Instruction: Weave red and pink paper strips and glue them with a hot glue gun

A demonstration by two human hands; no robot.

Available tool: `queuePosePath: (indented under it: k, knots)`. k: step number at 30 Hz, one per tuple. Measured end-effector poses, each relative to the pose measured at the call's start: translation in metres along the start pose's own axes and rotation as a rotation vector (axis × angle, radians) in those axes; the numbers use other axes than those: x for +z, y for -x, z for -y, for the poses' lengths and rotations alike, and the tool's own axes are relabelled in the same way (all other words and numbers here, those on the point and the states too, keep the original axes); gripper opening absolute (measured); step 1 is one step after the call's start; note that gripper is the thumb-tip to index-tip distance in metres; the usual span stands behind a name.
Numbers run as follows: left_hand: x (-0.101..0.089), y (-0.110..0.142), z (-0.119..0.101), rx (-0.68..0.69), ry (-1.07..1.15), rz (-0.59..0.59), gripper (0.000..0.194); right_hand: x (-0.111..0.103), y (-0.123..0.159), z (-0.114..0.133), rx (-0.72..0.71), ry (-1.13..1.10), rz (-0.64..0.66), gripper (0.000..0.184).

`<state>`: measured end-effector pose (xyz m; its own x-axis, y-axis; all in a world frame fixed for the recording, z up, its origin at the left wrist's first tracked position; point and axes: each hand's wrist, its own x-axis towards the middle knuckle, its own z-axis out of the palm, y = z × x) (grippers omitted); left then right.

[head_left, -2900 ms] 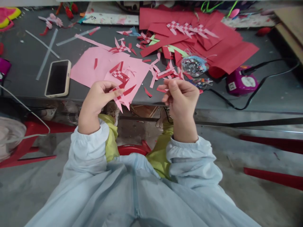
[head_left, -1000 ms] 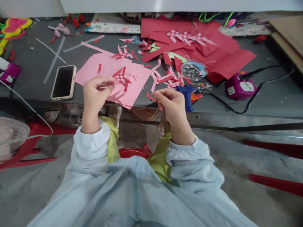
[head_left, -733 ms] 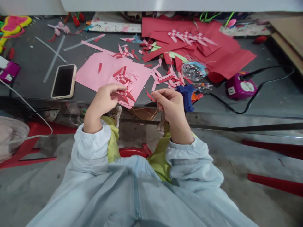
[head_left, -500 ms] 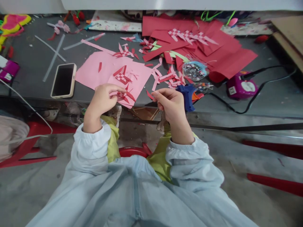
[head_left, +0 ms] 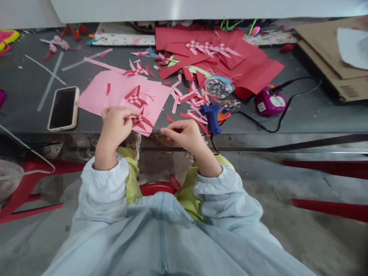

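My left hand (head_left: 115, 124) is closed on a small woven piece of red and pink paper strips (head_left: 139, 120), held just over the near edge of the grey table (head_left: 25, 88). My right hand (head_left: 184, 134) is pinched shut a little to the right, at the table edge; what its fingertips hold is too small to make out. Behind the left hand lies a pink paper sheet (head_left: 115, 90) with another woven piece (head_left: 135, 99) on it.
A phone (head_left: 63, 108) lies left of the pink sheet. A blue glue gun (head_left: 212, 115) and loose paper strips (head_left: 189, 99) sit right of my hands. Red paper sheets (head_left: 230, 61), a bag of googly eyes (head_left: 219, 86), a purple device (head_left: 270, 104) with cable and cardboard (head_left: 330, 57) lie beyond.
My left hand lowered to the table edge with the woven piece. My right hand dropped and moved left toward it. The camera view shifted, sliding the table contents leftward.
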<state>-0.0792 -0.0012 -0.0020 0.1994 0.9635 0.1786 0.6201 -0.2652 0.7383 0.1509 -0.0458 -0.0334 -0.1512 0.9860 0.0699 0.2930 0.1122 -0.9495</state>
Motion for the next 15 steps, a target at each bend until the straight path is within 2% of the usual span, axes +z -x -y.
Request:
queuePosePath:
  k: [3,8,11,15]
  knots:
    - [0.003,0.000,-0.005,0.045,-0.239,-0.111,0.032,-0.001,-0.001,0.002,0.000,0.078,0.080,0.035]
    - [0.013,-0.002,-0.013,0.055,-0.301,-0.295,0.027,0.000,-0.001,0.005,-0.033,0.184,0.235,0.037]
    - [0.024,-0.008,-0.018,0.072,-0.347,-0.287,0.022,0.000,0.000,0.008,-0.088,0.175,0.298,0.038]
    - [0.039,-0.017,-0.027,0.109,-0.434,-0.204,0.020,-0.003,0.002,0.012,-0.131,0.283,0.416,0.032]
